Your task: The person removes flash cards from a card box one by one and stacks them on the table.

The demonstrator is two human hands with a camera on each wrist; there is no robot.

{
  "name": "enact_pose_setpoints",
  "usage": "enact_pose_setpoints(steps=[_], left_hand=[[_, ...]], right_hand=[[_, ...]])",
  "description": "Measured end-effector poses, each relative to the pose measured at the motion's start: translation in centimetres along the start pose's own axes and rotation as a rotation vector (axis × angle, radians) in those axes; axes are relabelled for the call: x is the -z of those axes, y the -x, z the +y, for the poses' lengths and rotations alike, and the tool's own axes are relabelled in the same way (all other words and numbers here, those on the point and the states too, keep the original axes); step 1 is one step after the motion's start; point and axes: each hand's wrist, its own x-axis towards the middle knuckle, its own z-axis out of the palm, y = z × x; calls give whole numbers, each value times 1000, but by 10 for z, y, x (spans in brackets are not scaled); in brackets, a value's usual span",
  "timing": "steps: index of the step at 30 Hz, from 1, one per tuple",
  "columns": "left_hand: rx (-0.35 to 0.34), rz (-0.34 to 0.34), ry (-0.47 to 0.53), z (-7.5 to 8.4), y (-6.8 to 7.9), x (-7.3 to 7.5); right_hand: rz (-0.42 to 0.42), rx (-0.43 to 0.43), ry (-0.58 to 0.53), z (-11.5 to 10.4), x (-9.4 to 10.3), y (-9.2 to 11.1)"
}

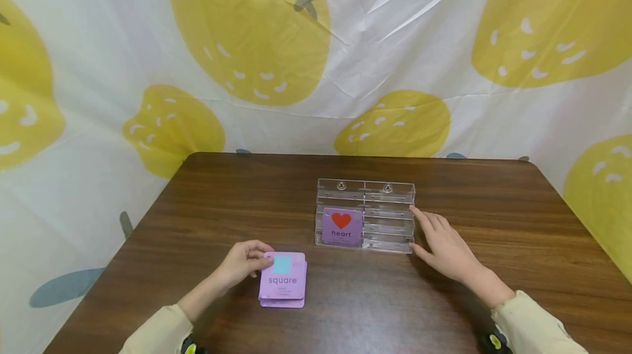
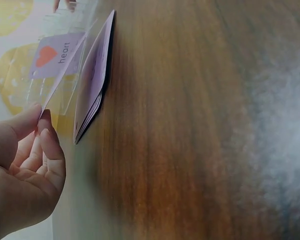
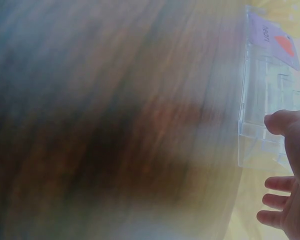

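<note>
Between thumb and fingers, my left hand [image 1: 243, 260] pinches the top left corner of a pink flashcard [image 1: 282, 281] marked "square" with a light blue square. In the left wrist view that card is lifted at a tilt above a stack of purple cards [image 2: 92, 82] lying on the table. A clear acrylic card holder [image 1: 388, 228] with tiered slots in two columns stands to the right. The heart flashcard [image 1: 342, 229] sits in the front of its left column. My right hand [image 1: 446, 245] rests its thumb and fingertips against the holder's right side, fingers fairly straight.
The brown wood-grain table [image 1: 370, 310] carries the stack and the holder. Behind its far edge hangs a white cloth [image 1: 276, 123] printed with yellow lemons, which also runs along both sides.
</note>
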Motion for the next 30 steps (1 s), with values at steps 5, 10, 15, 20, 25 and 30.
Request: enact_pose_setpoints(steps=[5, 10, 15, 20, 25, 30], left_hand=[[5, -17, -25, -1, 0, 0], [10, -34, -50, -4, -1, 0], [-13, -37, -111, -4, -1, 0], [-86, -24, -229, -2, -3, -2], [-147, -4, -366, 0, -6, -5], [-163, 14, -422, 4, -6, -6]], right_hand=[[-7, 0, -1, 1, -1, 0], [-3, 1, 1, 1, -1, 0], [-7, -7, 3, 2, -2, 0], [-18, -14, -4, 1, -1, 0], [-17, -11, -3, 1, 0, 1], [-8, -10, -1, 1, 0, 1]])
